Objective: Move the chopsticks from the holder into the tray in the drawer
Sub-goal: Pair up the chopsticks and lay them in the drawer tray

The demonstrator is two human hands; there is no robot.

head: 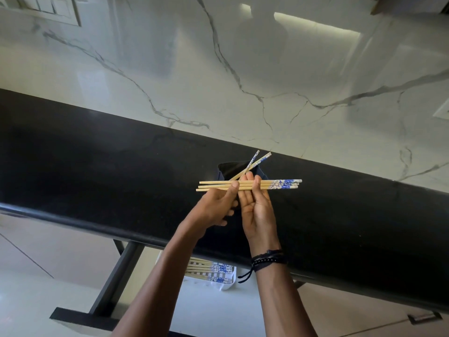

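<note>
A bundle of bamboo chopsticks [264,185] with blue-and-white patterned ends lies level across both my hands, above the black counter. My left hand [216,205] pinches the plain ends, thumb on top. My right hand [255,205] is palm up beneath the bundle's middle, its fingers curled around it. Behind my fingers stands the dark holder [230,170], with two chopsticks [257,160] leaning out of it to the upper right. Below the counter edge, the white tray [229,280] in the open drawer holds several chopsticks [211,269], partly hidden by my left forearm.
The black counter [97,166] runs from upper left to lower right, backed by a white marble wall [243,69]. The dark-framed drawer [80,317] juts out under the counter at lower left. A cabinet handle [424,317] shows at lower right.
</note>
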